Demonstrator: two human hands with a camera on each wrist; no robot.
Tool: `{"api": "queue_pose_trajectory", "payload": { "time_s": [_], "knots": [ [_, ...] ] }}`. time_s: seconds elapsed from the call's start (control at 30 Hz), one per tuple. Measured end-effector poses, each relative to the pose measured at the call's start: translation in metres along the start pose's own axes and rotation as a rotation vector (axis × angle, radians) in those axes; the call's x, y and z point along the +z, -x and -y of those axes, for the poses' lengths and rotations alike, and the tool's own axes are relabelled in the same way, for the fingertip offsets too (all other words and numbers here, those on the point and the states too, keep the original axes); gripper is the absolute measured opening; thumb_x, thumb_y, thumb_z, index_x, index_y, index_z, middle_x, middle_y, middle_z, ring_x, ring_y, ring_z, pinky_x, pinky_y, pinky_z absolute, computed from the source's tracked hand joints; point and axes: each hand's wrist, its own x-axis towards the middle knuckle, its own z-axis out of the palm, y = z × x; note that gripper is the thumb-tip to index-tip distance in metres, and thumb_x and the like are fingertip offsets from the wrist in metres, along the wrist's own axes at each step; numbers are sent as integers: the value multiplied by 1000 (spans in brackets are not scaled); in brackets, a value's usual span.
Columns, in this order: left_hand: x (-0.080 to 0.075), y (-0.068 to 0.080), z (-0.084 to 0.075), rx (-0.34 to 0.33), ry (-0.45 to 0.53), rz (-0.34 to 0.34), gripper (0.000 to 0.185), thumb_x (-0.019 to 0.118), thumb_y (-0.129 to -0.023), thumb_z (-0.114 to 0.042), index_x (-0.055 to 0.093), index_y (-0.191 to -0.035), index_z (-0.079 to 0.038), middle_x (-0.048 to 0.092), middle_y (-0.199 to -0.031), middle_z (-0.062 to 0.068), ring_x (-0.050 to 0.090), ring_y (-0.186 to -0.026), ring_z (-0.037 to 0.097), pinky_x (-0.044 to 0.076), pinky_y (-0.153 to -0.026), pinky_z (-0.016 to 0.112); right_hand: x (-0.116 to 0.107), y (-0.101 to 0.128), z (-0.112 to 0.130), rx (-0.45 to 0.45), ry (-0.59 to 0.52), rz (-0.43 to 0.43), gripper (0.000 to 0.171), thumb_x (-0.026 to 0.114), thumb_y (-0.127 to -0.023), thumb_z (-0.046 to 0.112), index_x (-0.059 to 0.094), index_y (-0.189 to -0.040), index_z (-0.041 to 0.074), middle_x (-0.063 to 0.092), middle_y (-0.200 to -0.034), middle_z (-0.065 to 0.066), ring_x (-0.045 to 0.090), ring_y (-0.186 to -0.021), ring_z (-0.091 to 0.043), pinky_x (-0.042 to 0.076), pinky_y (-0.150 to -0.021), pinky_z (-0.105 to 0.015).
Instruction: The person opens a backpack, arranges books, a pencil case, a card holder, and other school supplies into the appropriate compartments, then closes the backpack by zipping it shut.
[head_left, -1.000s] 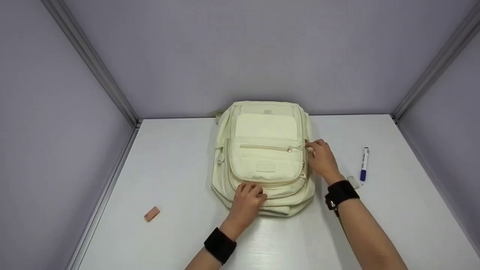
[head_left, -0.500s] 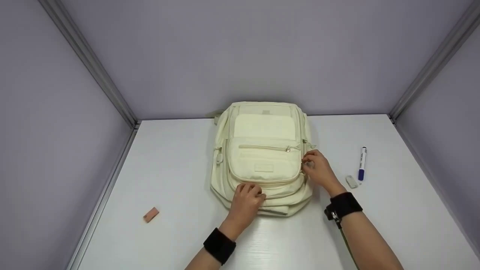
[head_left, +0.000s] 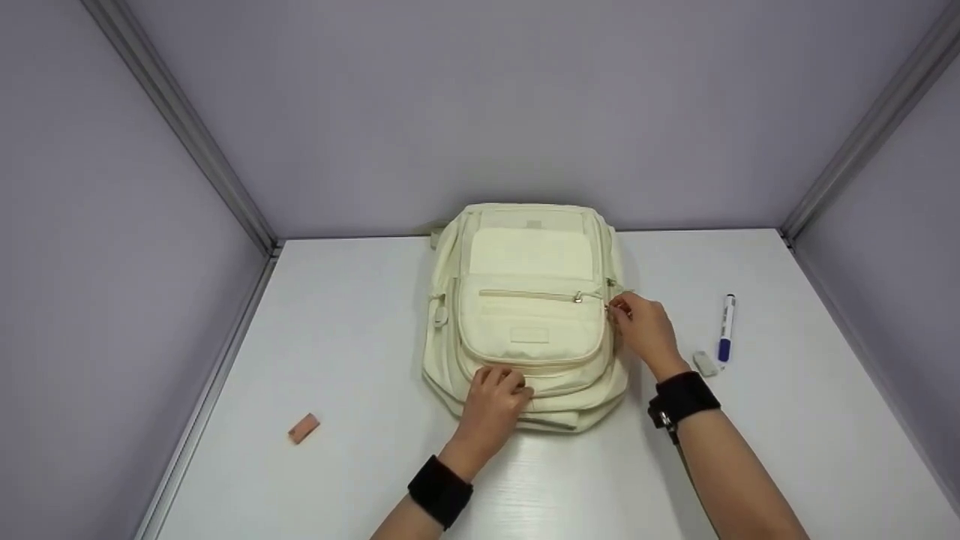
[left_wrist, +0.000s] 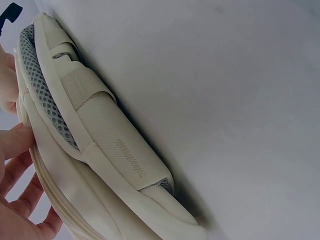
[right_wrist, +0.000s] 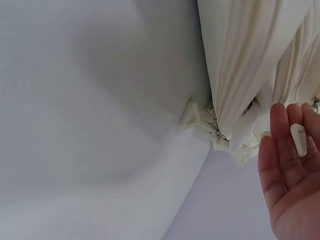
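Observation:
A cream backpack point(head_left: 532, 259) lies flat on the white table point(head_left: 352, 330), front pockets facing up. My left hand point(head_left: 510, 384) grips the fabric at the near edge of the front pocket, fingers curled; in the left wrist view its fingers point(left_wrist: 15, 167) lie against the backpack's point(left_wrist: 115, 145) padded side. My right hand point(head_left: 618, 309) pinches a zipper pull on the bag's right side, just below the end of the horizontal pocket zipper point(head_left: 540, 295). The right wrist view shows that hand's fingers point(right_wrist: 290, 165) beside the bag's point(right_wrist: 250, 60) folded fabric.
A marker with a blue cap point(head_left: 726, 328) and a small white eraser point(head_left: 705, 364) lie right of my right hand. A tan eraser point(head_left: 304, 428) sits near the table's left edge. Grey walls close in the table on three sides.
My right hand slid toward me along the bag's right side, then moved back up a little. The left hand and the backpack stayed put.

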Motion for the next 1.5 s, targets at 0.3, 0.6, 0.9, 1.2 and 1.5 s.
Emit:
{"api": "queue_pose_trajectory", "payload": {
  "time_s": [0.3,0.6,0.9,1.2,1.5],
  "knots": [
    [2,0,2,38,-26,-29,14,75,-85,-2,80,-87,-16,58,-82,-1,58,-74,14,45,-48,24,5,7,4,-76,46,-114,14,68,-91,8,75,-97,-2,72,-88,-19,70,-77,-32,55,-65,-45],
    [3,0,1,43,-9,-49,16,75,-84,0,79,-90,-14,58,-83,0,58,-74,13,48,-48,23,3,31,13,-115,109,-34,24,61,-97,9,70,-117,-1,72,-98,-19,68,-74,-29,53,-59,-43],
    [4,0,1,42,-18,-48,14,76,-84,-3,79,-91,-14,59,-83,1,59,-75,15,49,-49,24,4,55,20,-107,115,3,22,63,-95,6,71,-115,-2,72,-99,-19,65,-68,-25,50,-56,-40],
    [5,1,2,50,-14,-51,14,76,-84,-2,79,-92,-14,58,-83,2,59,-76,15,50,-50,24,5,75,30,-89,56,15,21,63,-94,5,72,-112,-2,72,-88,-14,48,-52,-12,40,-48,-30],
    [6,1,2,47,-29,-69,15,77,-83,-1,79,-88,-15,57,-83,1,59,-75,15,49,-48,23,11,94,49,-83,-18,38,17,64,-91,0,74,-104,-4,71,-78,-9,48,-49,-6,39,-44,-23]
  ]
}}
